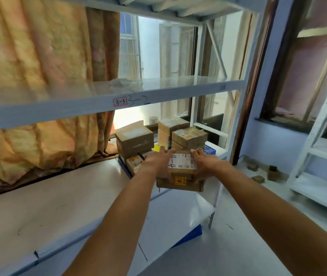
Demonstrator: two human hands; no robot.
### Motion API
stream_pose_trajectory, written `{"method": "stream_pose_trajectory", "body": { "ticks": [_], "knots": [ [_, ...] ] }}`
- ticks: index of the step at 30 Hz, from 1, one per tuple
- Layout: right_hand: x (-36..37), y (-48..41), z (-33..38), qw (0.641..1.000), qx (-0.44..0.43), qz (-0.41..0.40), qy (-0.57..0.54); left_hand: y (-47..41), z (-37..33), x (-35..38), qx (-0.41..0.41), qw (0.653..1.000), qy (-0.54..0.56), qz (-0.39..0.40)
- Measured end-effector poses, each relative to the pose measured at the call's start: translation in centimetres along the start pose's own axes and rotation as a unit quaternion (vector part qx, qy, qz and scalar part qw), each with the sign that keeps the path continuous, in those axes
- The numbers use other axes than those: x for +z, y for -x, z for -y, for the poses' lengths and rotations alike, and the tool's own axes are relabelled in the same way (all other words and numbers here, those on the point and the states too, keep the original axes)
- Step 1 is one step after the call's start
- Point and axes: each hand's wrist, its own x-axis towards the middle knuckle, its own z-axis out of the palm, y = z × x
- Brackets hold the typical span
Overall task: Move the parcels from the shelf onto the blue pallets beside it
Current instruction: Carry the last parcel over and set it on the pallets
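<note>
I hold two stacked cardboard parcels between both hands, beyond the right end of the white shelf [63, 200]. The top parcel [182, 162] carries a white label with handwriting; the lower parcel [180, 183] shows a red and yellow sticker. My left hand [158, 162] grips their left side, my right hand [204, 162] the right side. Behind them several brown parcels [134, 140] are piled on a blue pallet [210, 150], mostly hidden under them.
The shelf's upper board [99, 106] is marked 3-3 and 3-2. An orange curtain [29, 76] hangs behind it. Another white rack [322, 156] stands at the right, with small items [272, 172] on the floor by the wall. A blue pallet corner [190, 236] shows under the shelf.
</note>
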Motion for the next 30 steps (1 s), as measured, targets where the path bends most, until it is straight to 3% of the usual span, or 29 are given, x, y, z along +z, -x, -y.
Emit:
{"method": "stream_pose_trajectory", "body": {
  "ticks": [13, 30],
  "knots": [
    [-4.6, -7.8, -11.2, 0.997, 0.067, -0.046, -0.007, -16.4, -4.5, -4.1, 0.107, 0.993, -0.016, -0.04],
    [-7.3, -19.0, -23.5, 0.996, 0.009, -0.081, -0.023, -29.8, -9.6, -6.7, 0.059, 0.996, -0.059, -0.044]
  ]
}}
